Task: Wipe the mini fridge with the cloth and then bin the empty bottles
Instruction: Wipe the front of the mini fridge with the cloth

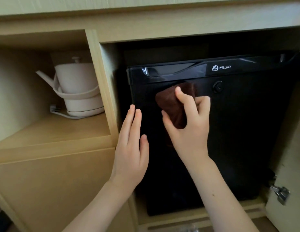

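Right hand fingers curl around a brown cloth, pressing it on the black mini fridge door; left hand lies flat, fingers straight, at the door's edge.

Pale wood cabinet (white kettle shelved).

Cloth partly hidden under right hand; cabinet door cut off right.

Black mini fridge, dark brown cloth, white kettle, beige cabinet
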A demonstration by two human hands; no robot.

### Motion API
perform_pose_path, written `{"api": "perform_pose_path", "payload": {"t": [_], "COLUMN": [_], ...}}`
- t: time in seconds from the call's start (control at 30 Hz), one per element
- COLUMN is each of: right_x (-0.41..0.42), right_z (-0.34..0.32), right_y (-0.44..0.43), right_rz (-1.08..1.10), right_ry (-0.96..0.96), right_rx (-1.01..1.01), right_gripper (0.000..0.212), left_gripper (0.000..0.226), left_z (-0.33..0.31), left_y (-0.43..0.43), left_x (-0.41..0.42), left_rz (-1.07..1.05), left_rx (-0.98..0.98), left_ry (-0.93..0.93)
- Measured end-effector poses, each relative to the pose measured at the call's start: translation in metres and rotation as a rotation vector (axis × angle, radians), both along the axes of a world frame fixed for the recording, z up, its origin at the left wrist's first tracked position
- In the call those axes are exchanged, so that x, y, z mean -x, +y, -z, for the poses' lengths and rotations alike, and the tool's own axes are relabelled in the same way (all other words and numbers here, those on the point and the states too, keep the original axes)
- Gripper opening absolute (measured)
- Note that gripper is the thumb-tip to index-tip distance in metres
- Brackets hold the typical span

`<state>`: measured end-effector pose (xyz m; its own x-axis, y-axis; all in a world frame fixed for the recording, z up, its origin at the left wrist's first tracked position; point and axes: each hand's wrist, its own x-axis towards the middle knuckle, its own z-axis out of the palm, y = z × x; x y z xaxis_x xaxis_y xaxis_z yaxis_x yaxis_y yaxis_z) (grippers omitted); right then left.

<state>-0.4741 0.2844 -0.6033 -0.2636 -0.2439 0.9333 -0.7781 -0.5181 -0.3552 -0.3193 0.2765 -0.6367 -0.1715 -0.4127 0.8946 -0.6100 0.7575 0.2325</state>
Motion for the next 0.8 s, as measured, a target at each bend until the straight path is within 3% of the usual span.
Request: {"api": "perform_pose_path", "payload": {"t": [0.1, 0.2, 0.43, 0.6, 0.8], "right_x": [0.008, 0.010, 0.004, 0.001, -0.004], "right_z": [0.017, 0.045, 0.100, 0.132, 0.173], "right_y": [0.000, 0.000, 0.000, -0.001, 0.000], "right_rz": [-0.008, -0.014, 0.012, 0.005, 0.000], "right_ry": [0.222, 0.269, 0.162, 0.083, -0.027], "right_rx": [-0.026, -0.052, -0.080, -0.091, -0.089], "right_gripper": [0.061, 0.062, 0.068, 0.075, 0.068], "left_gripper": [0.058, 0.059, 0.062, 0.069, 0.078], "left_z": [-0.001, 0.000, -0.001, -0.001, 0.006], "left_y": [0.000, 0.000, 0.006, 0.007, 0.002], "left_x": [-0.001, 0.000, 0.000, 0.002, 0.005], "left_rz": [0.020, 0.003, -0.049, 0.002, -0.037], "left_rx": [-0.012, -0.018, -0.039, -0.140, -0.211], "left_ry": [0.007, -0.006, -0.066, 0.010, -0.030]}}
